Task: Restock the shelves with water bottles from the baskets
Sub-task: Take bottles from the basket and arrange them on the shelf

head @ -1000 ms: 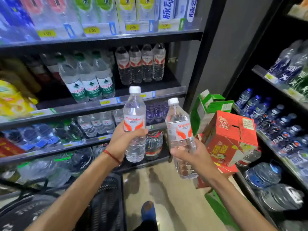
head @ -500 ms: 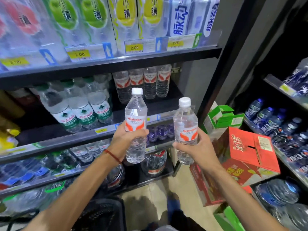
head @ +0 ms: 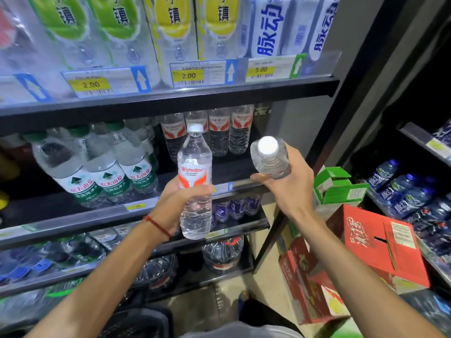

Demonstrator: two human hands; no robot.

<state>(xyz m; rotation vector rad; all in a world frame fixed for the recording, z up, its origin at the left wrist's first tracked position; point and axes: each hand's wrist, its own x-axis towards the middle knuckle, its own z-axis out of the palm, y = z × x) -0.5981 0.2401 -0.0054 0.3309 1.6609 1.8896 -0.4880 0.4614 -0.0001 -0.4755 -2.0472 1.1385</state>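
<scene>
Two bottles are gripped by left hand (head: 174, 200) and right hand (head: 292, 184); the right bottle (head: 271, 162), just tipped shelfward, is nearly stocked.

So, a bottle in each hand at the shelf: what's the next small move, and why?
Probably slide the right hand's tilted bottle onto the middle shelf, in front of the matching red-labelled row: its base points at the bare space there.
</scene>
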